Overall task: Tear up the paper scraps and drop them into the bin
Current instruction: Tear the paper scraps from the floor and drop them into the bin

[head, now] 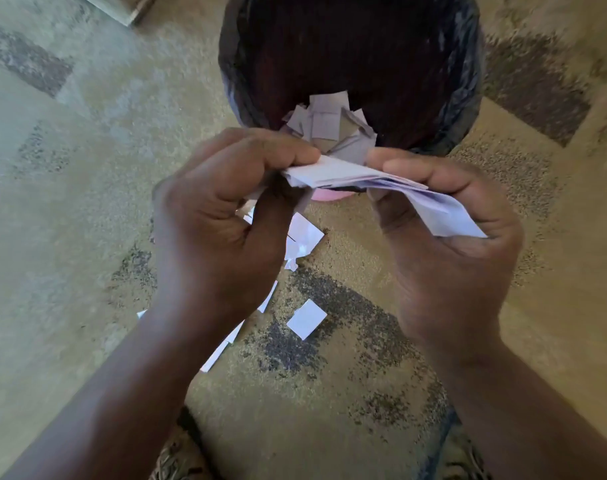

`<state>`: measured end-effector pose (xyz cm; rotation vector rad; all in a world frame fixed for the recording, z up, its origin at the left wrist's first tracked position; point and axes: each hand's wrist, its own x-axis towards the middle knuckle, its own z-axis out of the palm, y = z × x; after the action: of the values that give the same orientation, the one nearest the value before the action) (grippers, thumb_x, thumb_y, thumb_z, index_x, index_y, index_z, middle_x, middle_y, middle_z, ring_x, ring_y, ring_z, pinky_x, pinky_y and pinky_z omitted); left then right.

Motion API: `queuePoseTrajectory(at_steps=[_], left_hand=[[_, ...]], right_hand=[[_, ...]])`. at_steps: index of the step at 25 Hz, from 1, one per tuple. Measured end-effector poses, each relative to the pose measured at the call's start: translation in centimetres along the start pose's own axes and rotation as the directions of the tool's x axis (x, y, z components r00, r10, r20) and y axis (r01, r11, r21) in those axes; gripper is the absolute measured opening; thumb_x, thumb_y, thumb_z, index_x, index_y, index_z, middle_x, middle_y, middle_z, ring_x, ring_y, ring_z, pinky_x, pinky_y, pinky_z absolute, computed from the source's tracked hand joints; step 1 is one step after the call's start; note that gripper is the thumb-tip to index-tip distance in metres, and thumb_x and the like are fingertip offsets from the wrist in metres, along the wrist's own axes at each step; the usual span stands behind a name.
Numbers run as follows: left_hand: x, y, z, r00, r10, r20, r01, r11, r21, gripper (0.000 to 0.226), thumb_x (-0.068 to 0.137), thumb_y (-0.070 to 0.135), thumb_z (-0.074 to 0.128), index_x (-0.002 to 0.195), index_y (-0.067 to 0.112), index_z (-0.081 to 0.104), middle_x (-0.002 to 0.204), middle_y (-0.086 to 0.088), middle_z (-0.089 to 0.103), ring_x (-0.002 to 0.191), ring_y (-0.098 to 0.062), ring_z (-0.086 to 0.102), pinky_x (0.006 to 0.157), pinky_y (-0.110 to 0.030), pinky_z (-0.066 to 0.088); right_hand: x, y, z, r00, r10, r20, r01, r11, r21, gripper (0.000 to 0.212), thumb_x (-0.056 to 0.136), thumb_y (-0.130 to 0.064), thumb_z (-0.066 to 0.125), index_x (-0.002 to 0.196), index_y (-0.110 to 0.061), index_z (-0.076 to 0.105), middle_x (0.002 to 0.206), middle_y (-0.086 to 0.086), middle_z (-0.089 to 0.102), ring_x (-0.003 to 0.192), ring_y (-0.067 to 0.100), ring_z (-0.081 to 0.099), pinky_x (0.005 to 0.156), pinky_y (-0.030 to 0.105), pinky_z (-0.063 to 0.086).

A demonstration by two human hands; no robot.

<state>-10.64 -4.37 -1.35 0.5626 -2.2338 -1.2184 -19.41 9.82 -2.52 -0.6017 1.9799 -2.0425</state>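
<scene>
Held paper: a folded stack of pale white paper sheets (374,187) was stretched between both hands, in the air just over the near rim of the bin.
Left hand: the left hand (222,216) had thumb and curled fingers pinched on the stack's left end; its grip was closed on the paper.
Right hand: the right hand (447,233) pinched the stack's right end, thumb on top, with a loose corner of paper jutting out past the fingers; its grip was closed on the paper too.
Bin: a round bin lined with a black plastic bag (468,81) stood on the floor just beyond the hands, its mouth open toward the camera.
Scraps in bin: a heap of small white paper pieces (324,123) lay inside the bin, at the near side.
Pink rim: a sliver of pink (329,195) showed under the held paper; what it belonged to could not be told.
Scraps on floor: a small white square of paper (306,319) lay on the floor between the forearms, and more white pieces (304,237) lay beside and partly under the left hand and wrist.
Floor: a tan carpet with dark speckled patches (329,393) carried the bin and the loose scraps.
</scene>
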Motion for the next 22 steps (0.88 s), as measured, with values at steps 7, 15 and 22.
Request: queuePoseTrajectory(at_steps=[7,15,22], left_hand=[[8.7,-3.4,2.2,0.970,0.131,0.204,-0.199,0.910,0.364,0.016,0.087,0.007,0.061,0.091,0.011,0.077,0.087,-0.005,0.073,0.082,-0.019,0.065,0.069,-0.037,0.050],[11.5,-4.1,4.5,0.901,-0.097,0.423,-0.236,0.708,0.666,0.015,0.084,0.015,0.069,0.097,0.023,0.067,0.102,-0.003,0.067,0.090,-0.033,0.067,0.065,-0.035,0.042],[8.3,-4.7,3.9,0.955,0.155,0.254,-0.257,0.858,0.444,0.021,0.088,0.009,0.058,0.101,0.011,0.075,0.099,-0.007,0.074,0.086,-0.031,0.068,0.070,-0.048,0.055]], right_hand=[[8.3,2.4,-0.3,0.991,0.078,0.111,-0.012,0.863,-0.504,0.024,0.091,-0.001,0.065,0.105,-0.015,0.079,0.096,-0.009,0.075,0.090,0.006,0.070,0.076,0.026,0.056],[12.0,3.4,0.7,0.918,0.200,0.341,0.158,0.605,-0.781,0.030,0.088,-0.017,0.066,0.118,-0.013,0.067,0.095,0.009,0.070,0.088,0.033,0.065,0.073,0.048,0.054],[9.7,4.3,1.0,0.949,0.078,0.307,0.170,0.691,-0.702,0.031,0.092,-0.023,0.068,0.121,-0.013,0.069,0.108,0.003,0.074,0.102,0.023,0.069,0.087,0.048,0.056]])
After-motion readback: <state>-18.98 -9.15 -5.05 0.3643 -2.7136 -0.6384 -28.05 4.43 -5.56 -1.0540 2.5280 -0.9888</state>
